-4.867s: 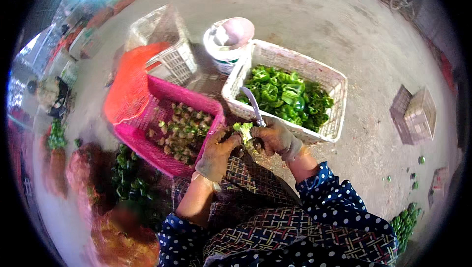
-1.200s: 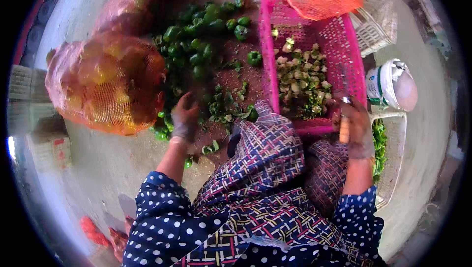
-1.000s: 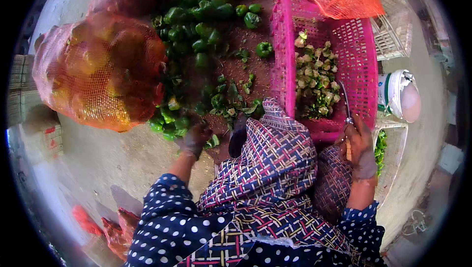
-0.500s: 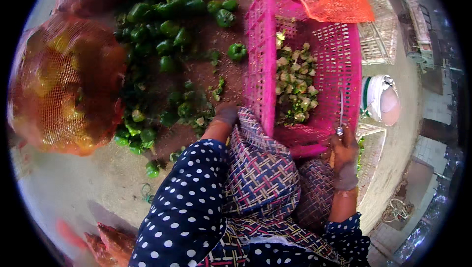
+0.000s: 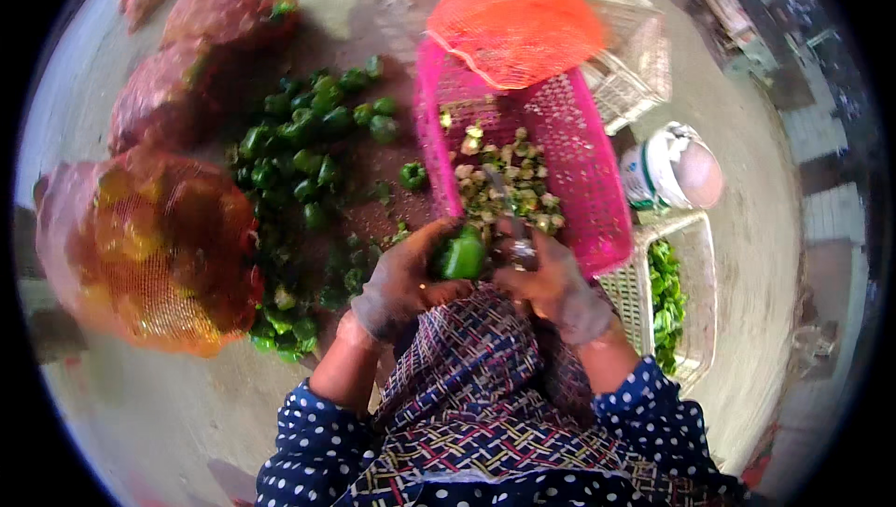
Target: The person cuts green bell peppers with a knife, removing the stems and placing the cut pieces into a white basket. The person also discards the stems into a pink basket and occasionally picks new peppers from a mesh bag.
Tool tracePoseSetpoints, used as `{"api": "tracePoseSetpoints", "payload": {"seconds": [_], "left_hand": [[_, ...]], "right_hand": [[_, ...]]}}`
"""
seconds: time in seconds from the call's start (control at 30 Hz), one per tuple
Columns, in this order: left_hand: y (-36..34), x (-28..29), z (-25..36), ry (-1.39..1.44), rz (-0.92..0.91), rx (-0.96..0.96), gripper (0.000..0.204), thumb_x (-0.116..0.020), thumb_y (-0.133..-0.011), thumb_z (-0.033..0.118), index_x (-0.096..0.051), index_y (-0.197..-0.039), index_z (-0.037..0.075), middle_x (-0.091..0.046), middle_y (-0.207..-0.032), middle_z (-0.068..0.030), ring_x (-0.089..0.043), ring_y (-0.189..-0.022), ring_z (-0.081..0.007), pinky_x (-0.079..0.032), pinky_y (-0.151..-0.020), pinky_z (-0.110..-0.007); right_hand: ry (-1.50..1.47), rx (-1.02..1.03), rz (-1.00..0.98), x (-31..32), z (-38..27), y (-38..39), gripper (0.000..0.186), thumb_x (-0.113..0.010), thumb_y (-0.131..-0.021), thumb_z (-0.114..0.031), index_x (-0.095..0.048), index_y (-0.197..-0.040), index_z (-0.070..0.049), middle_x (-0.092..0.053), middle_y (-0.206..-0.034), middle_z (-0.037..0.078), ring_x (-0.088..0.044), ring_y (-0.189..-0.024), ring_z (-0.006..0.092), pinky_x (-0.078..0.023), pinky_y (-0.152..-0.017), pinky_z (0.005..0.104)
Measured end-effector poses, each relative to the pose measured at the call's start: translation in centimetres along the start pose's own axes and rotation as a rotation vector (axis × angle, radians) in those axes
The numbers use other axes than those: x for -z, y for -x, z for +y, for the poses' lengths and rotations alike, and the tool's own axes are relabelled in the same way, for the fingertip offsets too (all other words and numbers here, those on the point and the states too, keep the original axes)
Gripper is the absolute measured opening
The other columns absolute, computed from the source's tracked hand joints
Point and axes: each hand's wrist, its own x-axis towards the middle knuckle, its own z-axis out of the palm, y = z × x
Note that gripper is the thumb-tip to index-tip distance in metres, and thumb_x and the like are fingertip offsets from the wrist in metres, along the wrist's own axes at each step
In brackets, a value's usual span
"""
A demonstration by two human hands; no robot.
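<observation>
My left hand (image 5: 397, 281), in a soiled glove, is closed round a green bell pepper (image 5: 462, 257) above my lap. Just to its right, my gloved right hand (image 5: 555, 285) grips a knife (image 5: 497, 182), its thin blade pointing away from me. The handle is mostly hidden by the fingers, and motion blurs the blade. Right behind both hands stands a pink slatted crate (image 5: 583, 166), with cut pepper cores (image 5: 523, 171) inside. A heap of green peppers (image 5: 303, 148) lies on the ground to the left.
A full mesh sack (image 5: 159, 255) stands at the left, with more sacks (image 5: 163, 92) behind. Orange netting (image 5: 518, 31) drapes the crate's far end. To the right are a white bucket (image 5: 639, 176), a pale crate (image 5: 698, 320) holding green pieces, and another pale crate (image 5: 630, 83) farther back.
My left hand has come from the pepper heap to above my lap, now holding a pepper. My right hand has brought the knife leftward beside it. The view has shifted.
</observation>
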Motion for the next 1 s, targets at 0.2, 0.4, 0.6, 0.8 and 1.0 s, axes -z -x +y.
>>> {"api": "tracePoseSetpoints", "payload": {"seconds": [0.2, 0.4, 0.6, 0.8, 1.0], "left_hand": [[1.2, -3.2, 5.1, -0.246, -0.201, -0.154, 0.073, -0.081, -0.066, 0.01, -0.047, -0.129, 0.0, -0.053, -0.126, -0.0127, -0.053, -0.113, -0.0201, -0.044, -0.093, -0.034], [2.9, -8.7, 0.2, -0.215, -0.139, -0.437, 0.085, -0.084, -0.067, 0.027, -0.039, -0.133, 0.0, -0.055, -0.123, -0.0153, -0.053, -0.114, -0.0246, -0.041, -0.097, -0.036], [5.2, -13.8, 3.8, -0.02, -0.168, -0.267, 0.09, -0.084, -0.067, 0.028, -0.033, -0.134, -0.005, -0.056, -0.119, -0.0125, -0.055, -0.109, -0.0203, -0.043, -0.095, -0.034], [5.3, -16.7, 4.2, 0.134, -0.202, -0.298, 0.073, -0.073, -0.076, 0.026, -0.036, -0.131, -0.004, -0.057, -0.116, -0.0103, -0.056, -0.106, -0.0185, -0.044, -0.093, -0.032], [5.3, -18.9, 8.0, 0.078, -0.198, -0.258, 0.066, -0.07, -0.075, 0.023, -0.041, -0.128, -0.004, -0.058, -0.112, -0.0094, -0.057, -0.102, -0.0175, -0.045, -0.091, -0.031]], "right_hand": [[-1.111, -0.182, -0.078, 0.8, -0.2, 4.2, 0.046, -0.052, -0.091, -0.02, -0.044, -0.135, -0.01, -0.062, -0.111, 0.007, -0.06, -0.069, 0.0128, -0.046, -0.054, 0.0227], [-1.38, -0.028, -0.324, -0.3, 3.3, 8.8, 0.034, -0.048, -0.095, -0.032, -0.05, -0.123, -0.011, -0.062, -0.109, 0.007, -0.064, -0.078, 0.0173, -0.052, -0.055, 0.0256], [-0.853, 0.096, 0.216, 0.9, -0.4, 15.1, 0.038, -0.047, -0.092, -0.028, -0.051, -0.117, -0.001, -0.058, -0.078, 0.006, -0.052, -0.059, 0.0122, -0.042, -0.048, 0.0243], [-0.436, 0.058, 0.272, 2.9, -0.3, 17.7, 0.061, -0.075, -0.075, -0.025, -0.048, -0.126, -0.005, -0.063, -0.103, 0.015, -0.064, -0.093, 0.0259, -0.051, -0.07, 0.033], [0.215, 0.353, 0.527, 4.4, -3.1, 19.3, 0.072, -0.078, -0.067, -0.039, -0.049, -0.123, -0.004, -0.06, -0.11, 0.021, -0.059, -0.104, 0.035, -0.047, -0.088, 0.039]]}}
